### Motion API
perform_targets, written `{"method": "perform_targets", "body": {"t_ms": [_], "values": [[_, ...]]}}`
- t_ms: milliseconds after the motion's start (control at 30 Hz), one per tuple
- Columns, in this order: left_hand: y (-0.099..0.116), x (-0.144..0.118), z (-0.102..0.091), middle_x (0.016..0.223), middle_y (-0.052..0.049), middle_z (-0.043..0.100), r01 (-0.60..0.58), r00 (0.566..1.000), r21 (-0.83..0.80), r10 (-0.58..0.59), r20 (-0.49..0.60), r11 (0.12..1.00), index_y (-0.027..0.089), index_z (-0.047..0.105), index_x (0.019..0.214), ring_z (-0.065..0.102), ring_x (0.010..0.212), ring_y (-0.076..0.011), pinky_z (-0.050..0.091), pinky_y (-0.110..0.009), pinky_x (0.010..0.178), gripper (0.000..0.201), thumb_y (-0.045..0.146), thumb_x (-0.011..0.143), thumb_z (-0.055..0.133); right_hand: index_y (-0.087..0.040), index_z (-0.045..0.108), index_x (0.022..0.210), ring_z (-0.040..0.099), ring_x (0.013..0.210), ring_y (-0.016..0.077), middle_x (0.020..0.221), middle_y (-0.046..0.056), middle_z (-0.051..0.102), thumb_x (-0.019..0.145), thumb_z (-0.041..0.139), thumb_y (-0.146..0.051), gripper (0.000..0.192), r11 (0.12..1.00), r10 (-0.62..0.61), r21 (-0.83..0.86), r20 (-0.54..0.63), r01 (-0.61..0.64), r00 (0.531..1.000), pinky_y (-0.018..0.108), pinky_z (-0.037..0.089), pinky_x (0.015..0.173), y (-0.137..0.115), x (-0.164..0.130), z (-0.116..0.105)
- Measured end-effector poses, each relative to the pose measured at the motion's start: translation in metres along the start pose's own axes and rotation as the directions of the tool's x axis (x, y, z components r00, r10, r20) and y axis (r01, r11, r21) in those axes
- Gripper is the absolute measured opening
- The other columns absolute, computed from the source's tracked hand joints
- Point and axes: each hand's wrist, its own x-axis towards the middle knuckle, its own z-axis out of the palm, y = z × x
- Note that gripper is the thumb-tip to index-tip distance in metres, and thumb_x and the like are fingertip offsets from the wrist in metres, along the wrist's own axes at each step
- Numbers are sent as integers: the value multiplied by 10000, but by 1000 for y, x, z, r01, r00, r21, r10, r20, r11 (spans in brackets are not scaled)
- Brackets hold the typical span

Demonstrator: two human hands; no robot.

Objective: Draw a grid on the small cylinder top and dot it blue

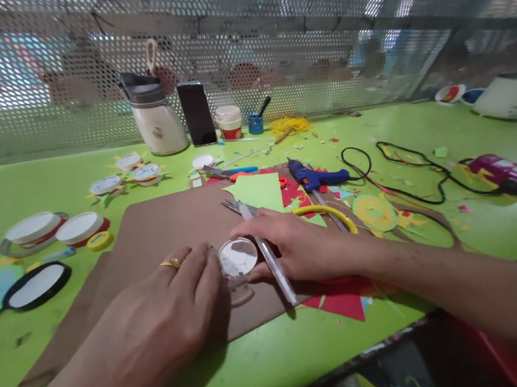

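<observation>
White and, we judge, light and stiff, the disc (237, 260) sits above brown cardboard (168, 226), best held by its rim, where our right hand (296, 245) pinches it and our left hand (169, 308) lies alongside, grasp unclear, with open cardboard beyond and 1 pen-like tool (274, 267) crowding the right edge.

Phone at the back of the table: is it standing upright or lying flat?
Upright: the phone stands on a short edge on the green table, its dark screen facing the camera.

dim light, glare overhead, stretched edges
</observation>
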Motion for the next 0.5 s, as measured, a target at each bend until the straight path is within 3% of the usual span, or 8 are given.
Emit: {"method": "perform_targets", "body": {"t_ms": [133, 367, 500], "values": [[6, 5, 2, 1022, -188, 810, -96, 994, 233, 105, -27, 968, 153, 781, 1056, 758, 863, -342, 638, -429, 605, 345, 80, 933, 467, -182, 650, 1411, 664, 1204, 327, 1281, 161, 696, 896, 903, -321, 590, 999, -42, -2, -26, 42, 999, 494, 561, 1026, 0, 0, 4], [9, 15, -2, 852, -161, 768, -83, 992, 178, 99, -84, 981, 127, 758, 923, 719, 699, -302, 578, -405, 504, 363, 113, 982, 399, -218, 622, 1472, 672, 1205, 310, 1308, 134, 696, 920, 884, -317, 619, 999, -40, -16, -4, 40, 999, 492, 555, 1052, -2, -8, -13], [10, 14, -2, 877, -151, 756, -36, 996, 144, 48, -81, 989, 147, 726, 909, 693, 734, -304, 552, -411, 536, 273, 141, 983, 464, -186, 653, 1424, 661, 1183, 301, 1224, 121, 713, 922, 880, -275, 559, 997, -76, -32, 14, 76, 997, 453, 572, 1013, -3, -8, -24]]}}
